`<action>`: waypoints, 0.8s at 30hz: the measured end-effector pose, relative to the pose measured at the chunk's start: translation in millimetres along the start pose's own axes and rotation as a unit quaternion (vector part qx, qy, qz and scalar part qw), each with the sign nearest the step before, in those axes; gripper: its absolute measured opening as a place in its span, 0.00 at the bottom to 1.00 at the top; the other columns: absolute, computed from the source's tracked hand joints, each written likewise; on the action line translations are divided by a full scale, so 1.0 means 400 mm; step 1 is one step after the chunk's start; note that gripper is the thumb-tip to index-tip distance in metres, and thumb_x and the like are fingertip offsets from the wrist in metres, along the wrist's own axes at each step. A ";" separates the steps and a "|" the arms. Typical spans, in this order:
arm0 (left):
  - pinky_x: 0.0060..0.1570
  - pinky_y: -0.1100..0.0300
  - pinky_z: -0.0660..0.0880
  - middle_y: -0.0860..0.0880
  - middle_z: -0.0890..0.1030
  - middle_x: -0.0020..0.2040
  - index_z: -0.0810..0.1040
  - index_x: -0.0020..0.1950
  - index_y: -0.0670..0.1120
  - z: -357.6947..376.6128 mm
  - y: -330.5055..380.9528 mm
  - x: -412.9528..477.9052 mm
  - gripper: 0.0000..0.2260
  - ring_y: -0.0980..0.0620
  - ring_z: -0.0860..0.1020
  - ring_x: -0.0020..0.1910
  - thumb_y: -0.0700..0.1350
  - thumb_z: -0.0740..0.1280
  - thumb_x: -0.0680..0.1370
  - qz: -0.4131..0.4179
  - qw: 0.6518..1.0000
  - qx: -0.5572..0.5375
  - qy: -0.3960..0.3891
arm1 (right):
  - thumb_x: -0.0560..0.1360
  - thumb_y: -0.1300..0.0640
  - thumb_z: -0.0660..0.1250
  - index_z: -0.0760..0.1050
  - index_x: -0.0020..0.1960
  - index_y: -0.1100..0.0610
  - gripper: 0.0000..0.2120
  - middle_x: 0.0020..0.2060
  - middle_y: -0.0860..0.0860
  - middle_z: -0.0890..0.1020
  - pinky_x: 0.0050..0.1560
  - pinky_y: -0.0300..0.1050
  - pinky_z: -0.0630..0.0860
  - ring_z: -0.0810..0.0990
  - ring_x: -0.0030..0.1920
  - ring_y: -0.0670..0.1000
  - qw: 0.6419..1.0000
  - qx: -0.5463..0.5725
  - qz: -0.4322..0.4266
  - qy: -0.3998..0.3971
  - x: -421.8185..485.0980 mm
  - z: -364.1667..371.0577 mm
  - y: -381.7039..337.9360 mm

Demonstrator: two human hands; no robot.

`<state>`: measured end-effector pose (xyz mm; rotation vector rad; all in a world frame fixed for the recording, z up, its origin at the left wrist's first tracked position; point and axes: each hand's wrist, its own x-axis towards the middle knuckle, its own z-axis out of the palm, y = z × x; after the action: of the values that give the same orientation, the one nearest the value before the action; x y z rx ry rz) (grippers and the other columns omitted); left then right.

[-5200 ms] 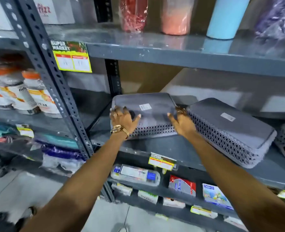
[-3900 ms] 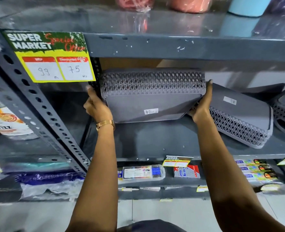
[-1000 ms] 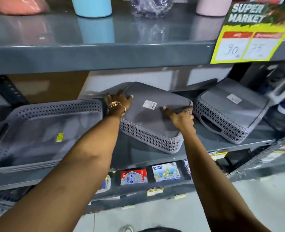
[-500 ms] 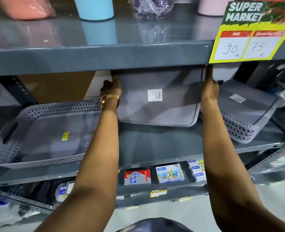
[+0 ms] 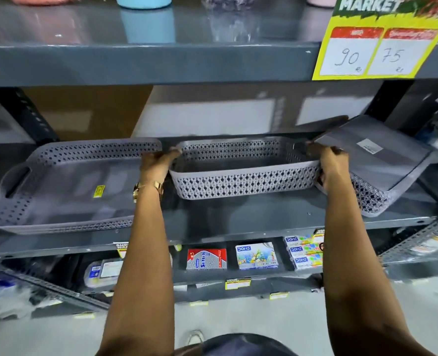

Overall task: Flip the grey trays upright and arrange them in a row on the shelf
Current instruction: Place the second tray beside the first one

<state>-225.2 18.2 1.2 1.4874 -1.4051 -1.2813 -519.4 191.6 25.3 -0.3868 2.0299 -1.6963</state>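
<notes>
A grey perforated tray [image 5: 243,183] sits upright in the middle of the grey metal shelf [image 5: 238,219], open side up. My left hand [image 5: 156,164] grips its left end and my right hand [image 5: 332,165] grips its right end. To the left lies another upright grey tray [image 5: 66,191] with a yellow sticker inside. On the right a third grey tray [image 5: 377,160] rests upside down and tilted, a white label on its base, right beside my right hand.
The upper shelf [image 5: 148,62] hangs low over the trays and carries a yellow price sign [image 5: 377,50] and cups. Below, a lower shelf holds small boxed stationery [image 5: 256,255]. A dark upright post [image 5: 25,114] stands at the back left.
The middle tray, held up on edge with its base toward me half a second ago, has been turned over and now rests upright on the shelf, both hands still on its ends.
</notes>
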 end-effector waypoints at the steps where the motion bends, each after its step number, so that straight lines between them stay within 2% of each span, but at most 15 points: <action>1: 0.61 0.46 0.76 0.38 0.85 0.50 0.84 0.41 0.43 -0.006 -0.001 -0.018 0.10 0.46 0.81 0.47 0.49 0.77 0.67 0.020 0.999 0.038 0.006 | 0.58 0.49 0.73 0.81 0.38 0.54 0.11 0.36 0.55 0.80 0.39 0.51 0.76 0.76 0.36 0.55 1.000 -0.014 0.013 -0.007 0.017 -0.007 0.021; 2: 0.59 0.48 0.77 0.37 0.85 0.51 0.85 0.46 0.42 -0.007 0.000 -0.030 0.08 0.45 0.81 0.47 0.44 0.75 0.69 0.046 0.996 0.080 0.013 | 0.58 0.52 0.75 0.82 0.39 0.55 0.12 0.35 0.56 0.81 0.38 0.53 0.76 0.77 0.36 0.56 0.999 -0.041 0.019 -0.021 0.030 -0.012 0.034; 4: 0.55 0.52 0.79 0.38 0.84 0.54 0.81 0.57 0.39 -0.009 0.009 -0.052 0.14 0.42 0.82 0.51 0.36 0.72 0.71 0.104 0.977 0.183 0.045 | 0.61 0.61 0.76 0.82 0.41 0.55 0.09 0.41 0.59 0.84 0.47 0.58 0.79 0.81 0.41 0.57 0.995 -0.094 -0.001 -0.043 0.035 -0.009 0.048; 5: 0.55 0.52 0.79 0.37 0.83 0.55 0.80 0.60 0.38 -0.008 0.011 -0.063 0.16 0.41 0.81 0.53 0.35 0.70 0.72 0.121 0.963 0.231 0.062 | 0.63 0.65 0.76 0.82 0.45 0.56 0.11 0.44 0.58 0.84 0.51 0.57 0.79 0.81 0.45 0.57 0.991 -0.120 -0.016 -0.051 0.023 -0.004 0.045; 7: 0.56 0.49 0.78 0.34 0.81 0.56 0.78 0.60 0.36 -0.001 0.013 -0.086 0.16 0.37 0.80 0.55 0.34 0.69 0.73 0.126 0.934 0.325 0.077 | 0.66 0.67 0.74 0.81 0.54 0.58 0.17 0.48 0.55 0.83 0.55 0.52 0.79 0.81 0.47 0.56 0.979 -0.190 -0.037 -0.071 0.008 0.004 0.051; 10: 0.53 0.44 0.78 0.32 0.81 0.53 0.78 0.54 0.33 0.014 0.013 -0.113 0.09 0.33 0.80 0.54 0.33 0.65 0.75 0.114 0.888 0.438 0.087 | 0.69 0.64 0.72 0.81 0.56 0.58 0.16 0.49 0.55 0.84 0.52 0.46 0.78 0.81 0.46 0.54 0.960 -0.265 -0.040 -0.078 -0.009 0.010 0.065; 12: 0.51 0.43 0.78 0.32 0.81 0.53 0.78 0.54 0.33 0.025 0.006 -0.122 0.09 0.32 0.80 0.54 0.30 0.63 0.76 0.123 0.871 0.466 0.092 | 0.72 0.64 0.69 0.81 0.57 0.59 0.14 0.48 0.56 0.83 0.47 0.41 0.74 0.79 0.44 0.53 0.951 -0.300 -0.041 -0.068 -0.017 0.014 0.072; 14: 0.51 0.43 0.78 0.32 0.78 0.56 0.77 0.55 0.33 0.038 0.002 -0.132 0.10 0.32 0.79 0.55 0.29 0.63 0.75 0.121 0.872 0.465 0.089 | 0.73 0.65 0.67 0.81 0.55 0.61 0.11 0.49 0.61 0.83 0.45 0.42 0.74 0.79 0.44 0.56 0.946 -0.316 -0.050 -0.047 -0.018 0.024 0.081; 17: 0.52 0.43 0.77 0.34 0.72 0.62 0.79 0.53 0.34 0.053 -0.007 -0.139 0.10 0.34 0.75 0.58 0.29 0.65 0.73 0.124 0.867 0.466 0.129 | 0.75 0.64 0.65 0.81 0.56 0.62 0.11 0.52 0.64 0.83 0.53 0.47 0.79 0.82 0.49 0.60 0.942 -0.330 -0.046 -0.027 -0.019 0.032 0.080; 19: 0.53 0.43 0.76 0.35 0.71 0.64 0.81 0.51 0.34 0.056 -0.016 -0.131 0.09 0.33 0.74 0.58 0.29 0.66 0.72 0.132 0.856 0.472 0.168 | 0.76 0.63 0.64 0.80 0.57 0.62 0.12 0.53 0.64 0.82 0.57 0.51 0.79 0.81 0.52 0.63 0.939 -0.340 -0.045 -0.028 -0.015 0.035 0.077; 22: 0.54 0.43 0.76 0.34 0.72 0.63 0.80 0.51 0.33 0.052 -0.021 -0.119 0.10 0.33 0.74 0.58 0.29 0.65 0.72 0.125 0.857 0.467 0.176 | 0.77 0.61 0.63 0.80 0.58 0.60 0.13 0.54 0.64 0.82 0.54 0.50 0.77 0.81 0.53 0.63 0.934 -0.351 -0.050 -0.034 -0.019 0.042 0.077; 24: 0.53 0.44 0.77 0.34 0.75 0.59 0.79 0.53 0.34 0.051 -0.024 -0.113 0.10 0.34 0.75 0.57 0.29 0.65 0.72 0.116 0.858 0.478 0.152 | 0.77 0.61 0.62 0.80 0.59 0.60 0.13 0.54 0.64 0.81 0.53 0.50 0.77 0.80 0.53 0.64 0.933 -0.355 -0.048 -0.032 -0.020 0.045 0.078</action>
<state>-238.3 66.5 -4.8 1.9210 -2.0340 -0.1048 -500.8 186.4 -6.3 -0.7682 2.5533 -0.9139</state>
